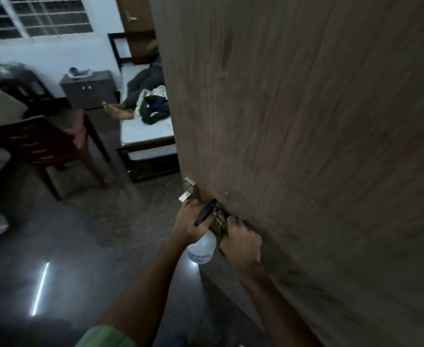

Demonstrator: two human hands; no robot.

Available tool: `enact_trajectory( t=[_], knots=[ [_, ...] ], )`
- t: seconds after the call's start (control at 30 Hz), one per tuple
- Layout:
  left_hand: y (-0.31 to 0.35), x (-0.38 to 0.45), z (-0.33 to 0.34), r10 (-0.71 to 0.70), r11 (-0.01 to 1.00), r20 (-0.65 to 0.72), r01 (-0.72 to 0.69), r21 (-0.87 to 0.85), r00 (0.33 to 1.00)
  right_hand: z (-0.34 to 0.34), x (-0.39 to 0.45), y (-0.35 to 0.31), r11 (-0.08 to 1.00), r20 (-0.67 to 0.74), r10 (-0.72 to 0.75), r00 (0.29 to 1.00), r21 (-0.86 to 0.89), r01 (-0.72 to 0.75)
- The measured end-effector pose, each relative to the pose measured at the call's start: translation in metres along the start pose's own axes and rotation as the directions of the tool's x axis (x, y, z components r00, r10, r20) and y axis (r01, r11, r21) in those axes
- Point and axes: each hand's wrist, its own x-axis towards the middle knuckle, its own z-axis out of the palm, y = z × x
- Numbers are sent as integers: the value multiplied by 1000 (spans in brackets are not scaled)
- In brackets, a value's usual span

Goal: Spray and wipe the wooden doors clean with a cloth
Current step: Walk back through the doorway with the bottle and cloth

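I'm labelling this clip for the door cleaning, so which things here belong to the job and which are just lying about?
Job: wooden door; spray bottle in left hand; checked cloth in right hand.

Lying about: chairs; small cabinet; bed; clothes.

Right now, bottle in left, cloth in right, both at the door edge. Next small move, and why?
Probably slide the right hand with the checked cloth along the wooden door, away from the metal latch. The cloth is already against the wood near the edge, and the left hand holds the spray bottle clear beside it.
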Motion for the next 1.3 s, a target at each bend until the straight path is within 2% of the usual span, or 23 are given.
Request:
enact_trajectory(
  t=[0.23, 0.47, 0.77, 0.9, 1.17, 1.3],
  knots=[
    [12, -82, -30, -103, 994, -65, 106, 34, 992, -11, -60, -20, 994, 152, -101, 983, 56, 94],
    [29, -172, -46, -167, 983, -202, 180, 47, 965, -10, -134, -39, 976, 102, -205, 973, 91, 196],
    [58, -289, -59, -219, 956, -271, 261, 132, 937, -10, -225, -47, 932, 99, -351, 931, 129, 338],
    [81, -328, -62, -244, 935, -306, 307, 178, 920, -16, -262, -46, 901, 41, -412, 910, 168, 400],
    [124, -409, -60, -272, 895, -400, 383, 229, 875, -13, -322, -29, 751, -32, -648, 761, 136, 646],
    [143, -445, -55, -256, 901, -460, 382, 207, 850, -12, -348, -21, 696, -53, -713, 699, 73, 715]
  ],
)
